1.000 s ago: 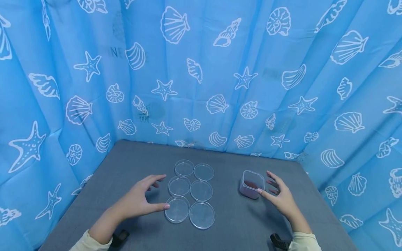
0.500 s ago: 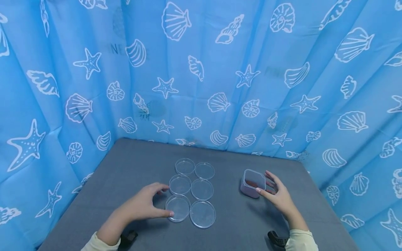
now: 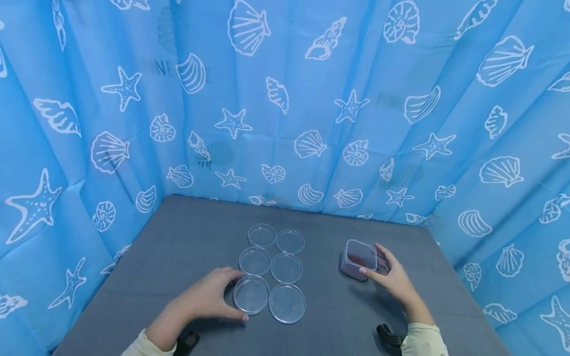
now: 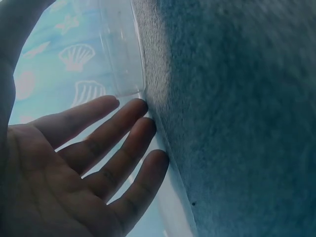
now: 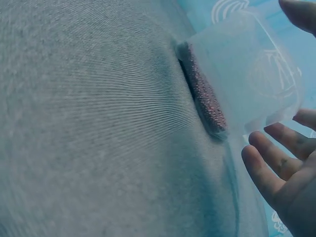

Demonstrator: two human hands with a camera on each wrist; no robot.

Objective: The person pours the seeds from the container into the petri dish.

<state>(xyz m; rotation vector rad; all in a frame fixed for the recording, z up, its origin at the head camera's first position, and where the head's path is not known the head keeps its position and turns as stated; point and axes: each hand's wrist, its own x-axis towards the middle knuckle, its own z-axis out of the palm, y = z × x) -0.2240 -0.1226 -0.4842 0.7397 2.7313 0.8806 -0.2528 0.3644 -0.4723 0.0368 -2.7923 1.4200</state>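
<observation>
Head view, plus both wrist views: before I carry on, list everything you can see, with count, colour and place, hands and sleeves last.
Round dishes: 6, clear, mid-table in two columns of three
Square container: 1, translucent, right of the dishes
Grains: too many to count, reddish, in the bottom of the container
Table: 1, grey, under the dishes and container
Curtain: number of sheets unclear, blue with white shells and starfish, behind and beside the table
Wrist devices: 2, black, one at each wrist
Sleeves: 2, pale yellow, bottom edge
Left hand: 1, bare, around the nearest left dish
Right hand: 1, bare, at the container's right side
</observation>
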